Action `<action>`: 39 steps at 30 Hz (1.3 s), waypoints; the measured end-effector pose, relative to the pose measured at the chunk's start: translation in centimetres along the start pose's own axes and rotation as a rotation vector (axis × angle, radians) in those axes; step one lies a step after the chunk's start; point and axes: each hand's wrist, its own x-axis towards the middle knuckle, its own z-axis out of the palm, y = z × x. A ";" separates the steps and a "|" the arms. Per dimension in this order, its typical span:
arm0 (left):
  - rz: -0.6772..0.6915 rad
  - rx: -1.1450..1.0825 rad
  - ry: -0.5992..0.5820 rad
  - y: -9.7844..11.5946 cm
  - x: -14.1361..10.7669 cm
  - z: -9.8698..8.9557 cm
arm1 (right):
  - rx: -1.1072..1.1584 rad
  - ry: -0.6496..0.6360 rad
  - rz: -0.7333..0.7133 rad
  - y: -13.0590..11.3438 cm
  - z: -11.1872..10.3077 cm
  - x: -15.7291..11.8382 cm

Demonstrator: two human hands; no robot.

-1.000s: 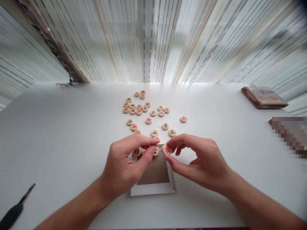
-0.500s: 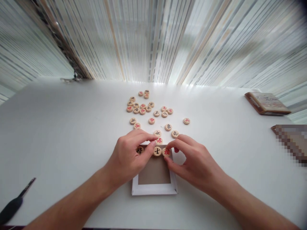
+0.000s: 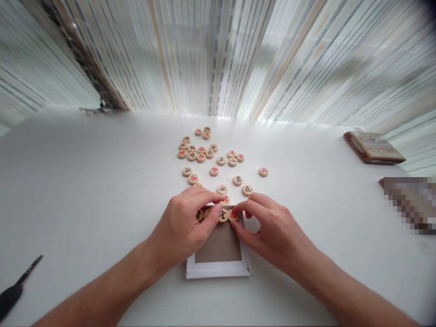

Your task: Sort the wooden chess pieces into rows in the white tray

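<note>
A shallow white box (image 3: 218, 269) with a brown-grey floor stands in front of me, a row of xiangqi pieces along its far side. My right hand (image 3: 264, 218) pinches a xiangqi piece with a red character (image 3: 233, 215) at the right end of this row. It touches the piece with a black character (image 3: 223, 215) beside it. My left hand (image 3: 185, 218) arches over the left part of the row, thumb and forefinger tips close together at the box's far wall. What they hold, if anything, is hidden. A red-marked piece (image 3: 225, 200) lies just beyond that wall.
Several loose xiangqi pieces (image 3: 200, 157) are scattered over the white table (image 3: 102, 204) beyond the box. A brown flat box (image 3: 378, 147) lies far right, near a blurred-out item (image 3: 408, 204). A dark-handled tool (image 3: 13, 293) is at the lower left. Striped curtains (image 3: 190, 54) hang behind.
My right hand has slid the red-marked piece left against its black-marked neighbour. My left thumb has shifted slightly, and another piece shows in part beneath that hand. The view has moved a little.
</note>
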 end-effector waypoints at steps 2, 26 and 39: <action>-0.006 0.004 -0.007 -0.1 0.0 0.0 | 0.006 -0.001 0.000 0.0 0.1 0.0; -0.011 0.073 -0.051 -1.0 -0.4 1.0 | 0.056 0.056 -0.028 -0.1 0.1 -0.3; -0.020 0.036 0.003 -0.5 -0.1 0.5 | 0.128 0.069 -0.024 0.0 0.2 -0.2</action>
